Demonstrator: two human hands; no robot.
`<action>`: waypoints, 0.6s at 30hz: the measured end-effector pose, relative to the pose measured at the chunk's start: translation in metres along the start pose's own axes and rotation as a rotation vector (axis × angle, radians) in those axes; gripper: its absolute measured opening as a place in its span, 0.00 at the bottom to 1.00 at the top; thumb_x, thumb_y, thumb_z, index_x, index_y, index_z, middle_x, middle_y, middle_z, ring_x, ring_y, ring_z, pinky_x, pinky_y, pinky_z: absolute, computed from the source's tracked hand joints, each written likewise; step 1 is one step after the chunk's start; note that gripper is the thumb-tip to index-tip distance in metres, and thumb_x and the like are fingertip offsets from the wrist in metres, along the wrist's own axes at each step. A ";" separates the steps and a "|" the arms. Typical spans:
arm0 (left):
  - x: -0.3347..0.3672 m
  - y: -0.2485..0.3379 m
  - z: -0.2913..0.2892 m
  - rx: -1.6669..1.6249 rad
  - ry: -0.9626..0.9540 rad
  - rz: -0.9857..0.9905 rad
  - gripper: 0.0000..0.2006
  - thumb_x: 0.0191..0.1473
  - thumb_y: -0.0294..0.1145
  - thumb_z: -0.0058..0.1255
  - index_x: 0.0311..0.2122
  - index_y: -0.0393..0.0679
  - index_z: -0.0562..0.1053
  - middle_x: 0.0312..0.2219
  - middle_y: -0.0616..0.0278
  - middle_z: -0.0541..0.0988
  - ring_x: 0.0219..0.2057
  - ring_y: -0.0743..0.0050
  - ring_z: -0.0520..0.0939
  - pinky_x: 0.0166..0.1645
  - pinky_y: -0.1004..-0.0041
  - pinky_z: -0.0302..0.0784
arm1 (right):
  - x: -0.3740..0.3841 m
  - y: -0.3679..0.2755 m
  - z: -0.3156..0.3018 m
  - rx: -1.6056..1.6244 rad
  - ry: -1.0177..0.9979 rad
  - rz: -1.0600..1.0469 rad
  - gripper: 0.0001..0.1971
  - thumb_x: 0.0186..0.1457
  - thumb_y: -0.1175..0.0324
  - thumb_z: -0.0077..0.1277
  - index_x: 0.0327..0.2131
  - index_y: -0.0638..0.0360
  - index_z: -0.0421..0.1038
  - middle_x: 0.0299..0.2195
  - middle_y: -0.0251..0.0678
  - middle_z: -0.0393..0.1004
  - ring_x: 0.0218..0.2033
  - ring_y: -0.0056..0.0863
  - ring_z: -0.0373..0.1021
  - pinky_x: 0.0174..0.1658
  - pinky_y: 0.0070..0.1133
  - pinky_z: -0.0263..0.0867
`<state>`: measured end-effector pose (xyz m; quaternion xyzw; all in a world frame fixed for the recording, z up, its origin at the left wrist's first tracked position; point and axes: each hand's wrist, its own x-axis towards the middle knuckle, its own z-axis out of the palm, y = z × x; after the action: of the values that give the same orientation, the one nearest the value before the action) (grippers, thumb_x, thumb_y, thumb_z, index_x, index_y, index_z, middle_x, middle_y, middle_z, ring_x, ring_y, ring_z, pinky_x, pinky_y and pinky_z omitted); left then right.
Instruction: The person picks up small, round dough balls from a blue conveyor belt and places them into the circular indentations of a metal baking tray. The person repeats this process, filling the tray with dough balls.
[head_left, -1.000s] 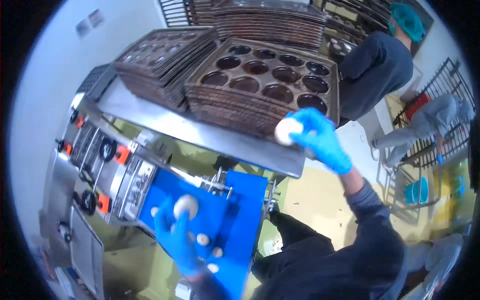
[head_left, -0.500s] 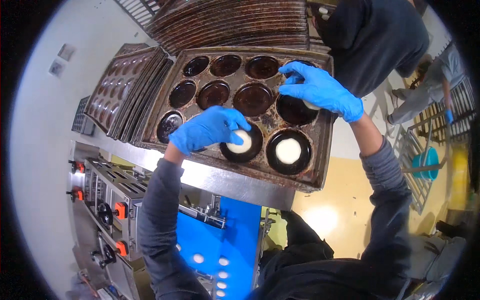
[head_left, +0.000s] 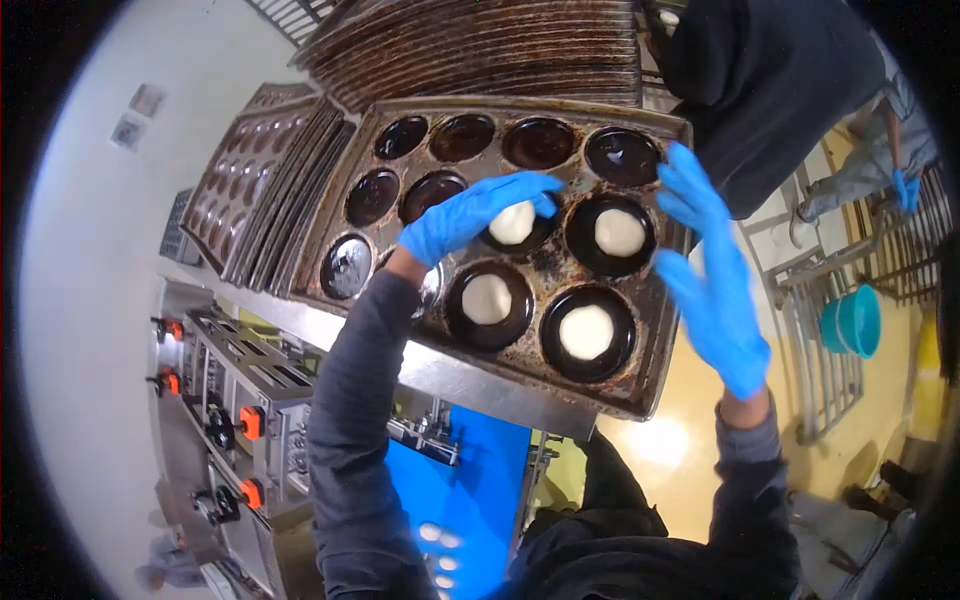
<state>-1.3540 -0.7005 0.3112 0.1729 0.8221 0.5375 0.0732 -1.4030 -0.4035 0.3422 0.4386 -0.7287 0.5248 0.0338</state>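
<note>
A dark, worn baking pan (head_left: 652, 385) with round wells lies in front of me. My left hand (head_left: 475, 215), in a blue glove, curls over a white dough piece (head_left: 512, 224) in a middle-row well, fingertips against its far side. My right hand (head_left: 712, 280), also gloved in blue, is held over the pan's right edge with its fingers spread and nothing in it. Nearest to it, a dough piece (head_left: 619, 233) rests in the right well of the middle row. Two more, a left one (head_left: 487, 300) and a right one (head_left: 586, 332), sit in near-row wells.
Stacked pans (head_left: 470, 50) stand behind, and more pans (head_left: 245, 190) lean at the left. Below runs a blue conveyor belt (head_left: 480, 490) carrying several dough pieces, beside a metal machine (head_left: 270, 380). A person in dark clothes (head_left: 775, 90) is at the far right, near a teal bucket (head_left: 852, 320).
My left hand has left a near-row dough piece and moved back to a middle-row well with another. My right hand has let go of a dough piece and drawn off to the right, opening.
</note>
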 end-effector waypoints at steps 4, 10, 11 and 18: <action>-0.068 0.012 0.025 0.823 0.432 0.155 0.26 0.61 0.47 0.40 0.60 0.43 0.63 0.56 0.58 0.70 0.60 0.54 0.66 0.66 0.58 0.52 | -0.078 -0.067 0.011 0.197 0.258 0.098 0.45 0.55 0.38 0.42 0.60 0.73 0.53 0.56 0.53 0.63 0.50 0.40 0.67 0.55 0.35 0.62; -0.335 0.063 0.265 0.446 1.529 -0.291 0.22 0.59 0.42 0.45 0.54 0.41 0.70 0.49 0.53 0.76 0.52 0.56 0.75 0.57 0.60 0.67 | -0.228 -0.108 0.146 0.611 -0.355 0.246 0.19 0.58 0.62 0.44 0.43 0.71 0.71 0.38 0.50 0.75 0.38 0.35 0.72 0.46 0.29 0.66; -0.381 0.050 0.326 0.254 1.759 -0.536 0.21 0.60 0.41 0.45 0.53 0.39 0.70 0.48 0.52 0.76 0.50 0.59 0.75 0.55 0.63 0.68 | -0.257 -0.118 0.178 0.541 -0.639 0.430 0.18 0.58 0.69 0.44 0.49 0.70 0.68 0.46 0.48 0.72 0.43 0.34 0.71 0.50 0.28 0.65; -0.727 0.074 0.774 0.756 2.523 -2.007 0.24 0.61 0.41 0.41 0.53 0.30 0.67 0.43 0.38 0.74 0.46 0.41 0.74 0.54 0.57 0.67 | -0.545 -0.261 0.385 0.416 -1.668 -0.667 0.22 0.56 0.61 0.51 0.51 0.61 0.67 0.40 0.48 0.72 0.42 0.47 0.68 0.53 0.37 0.61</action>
<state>-0.4255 -0.2729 0.0127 0.9025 -0.2127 0.1455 0.3450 -0.7351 -0.3972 0.0842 0.8595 -0.2440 0.1223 -0.4322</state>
